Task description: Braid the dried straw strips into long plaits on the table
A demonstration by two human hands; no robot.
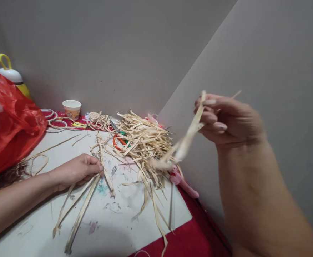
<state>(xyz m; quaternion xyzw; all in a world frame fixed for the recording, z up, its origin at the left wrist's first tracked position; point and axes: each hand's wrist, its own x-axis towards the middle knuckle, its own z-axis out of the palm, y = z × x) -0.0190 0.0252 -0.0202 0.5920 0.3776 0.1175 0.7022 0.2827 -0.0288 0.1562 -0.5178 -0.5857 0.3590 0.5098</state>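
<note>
My left hand (82, 167) is closed on a braid of dry, straw-coloured plant strips (100, 148) lying on a white board (86, 235). Several loose ends fan out below those fingers toward the front of the board. Up at the right, my right hand (223, 119) pinches a single pale strip (191, 134) between thumb and fingers. The strip hangs down to the left, its lower part smeared by motion. Behind its lower end lies a heap of the same dry strips (145, 139).
Scissors with orange handles (118, 142) lie against the heap. A paper cup (72, 109), white rings (57, 126) and a coiled braid (99, 119) line the back edge on red cloth (177, 239). At left are a red plastic bag (17, 125) and a yellow-and-white bottle (13, 75). Grey walls stand behind and right.
</note>
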